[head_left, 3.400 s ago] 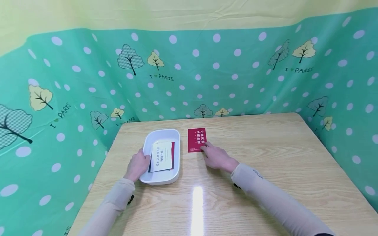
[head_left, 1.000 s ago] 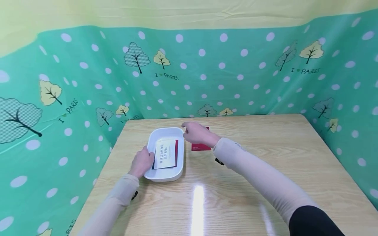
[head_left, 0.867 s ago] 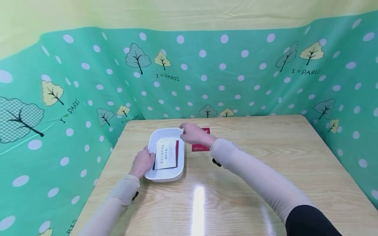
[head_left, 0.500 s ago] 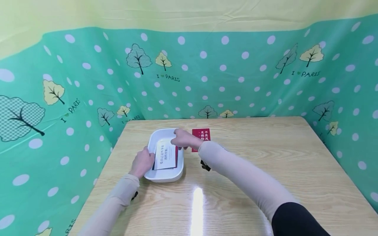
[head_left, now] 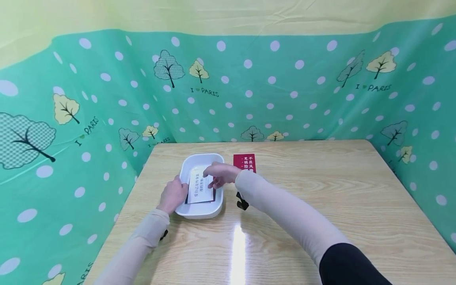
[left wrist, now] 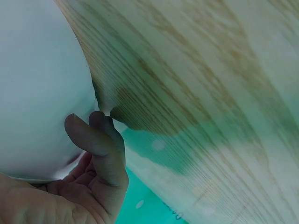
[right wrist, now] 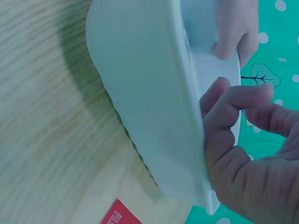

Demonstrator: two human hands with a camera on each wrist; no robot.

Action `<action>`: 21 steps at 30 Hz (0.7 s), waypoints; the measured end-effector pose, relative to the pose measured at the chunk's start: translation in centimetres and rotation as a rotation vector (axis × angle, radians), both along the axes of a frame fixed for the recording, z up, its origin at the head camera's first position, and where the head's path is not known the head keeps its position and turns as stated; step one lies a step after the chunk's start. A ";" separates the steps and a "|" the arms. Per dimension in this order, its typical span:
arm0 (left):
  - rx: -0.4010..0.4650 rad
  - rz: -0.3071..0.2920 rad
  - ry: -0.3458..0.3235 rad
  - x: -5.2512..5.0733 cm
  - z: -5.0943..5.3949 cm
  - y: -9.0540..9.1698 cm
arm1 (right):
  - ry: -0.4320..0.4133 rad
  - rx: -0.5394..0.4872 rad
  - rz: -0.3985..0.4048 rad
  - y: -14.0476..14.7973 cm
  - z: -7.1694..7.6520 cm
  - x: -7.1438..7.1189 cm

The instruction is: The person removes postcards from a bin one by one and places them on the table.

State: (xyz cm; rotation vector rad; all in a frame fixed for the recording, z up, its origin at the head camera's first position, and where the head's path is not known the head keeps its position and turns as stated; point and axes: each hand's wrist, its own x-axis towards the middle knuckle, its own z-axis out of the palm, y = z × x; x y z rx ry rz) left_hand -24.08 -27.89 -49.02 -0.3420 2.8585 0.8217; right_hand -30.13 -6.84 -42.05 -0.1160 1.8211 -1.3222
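Observation:
A white plastic tub (head_left: 201, 215) stands at the left of the table. A white card (head_left: 198, 194) with dark printed characters lies on top in it, over dark and red edges of other cards. My left hand (head_left: 173, 194) grips the tub's left rim; the left wrist view shows its thumb and fingers against the tub wall (left wrist: 39, 88). Over the tub's right rim reaches my right hand (head_left: 221, 173), fingers bent loosely above the white card. In the right wrist view nothing sits between that hand's (right wrist: 252, 163) thumb and fingers. Whether a fingertip touches the card, I cannot tell.
A red card (head_left: 246, 160) with white characters lies flat on the wooden table (head_left: 306, 190), right of the tub, partly hidden behind my right wrist. A green dotted curtain (head_left: 270, 95) surrounds the table at the back and sides.
My right hand has moved from the red card leftward over the tub's right rim to above the white card. The red card stays on the table. My left hand keeps its grip.

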 end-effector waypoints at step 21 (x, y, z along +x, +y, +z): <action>-0.031 -0.021 0.049 0.0 -0.3 -0.1 | 0.033 -0.038 -0.038 0.1 -1.6 -0.2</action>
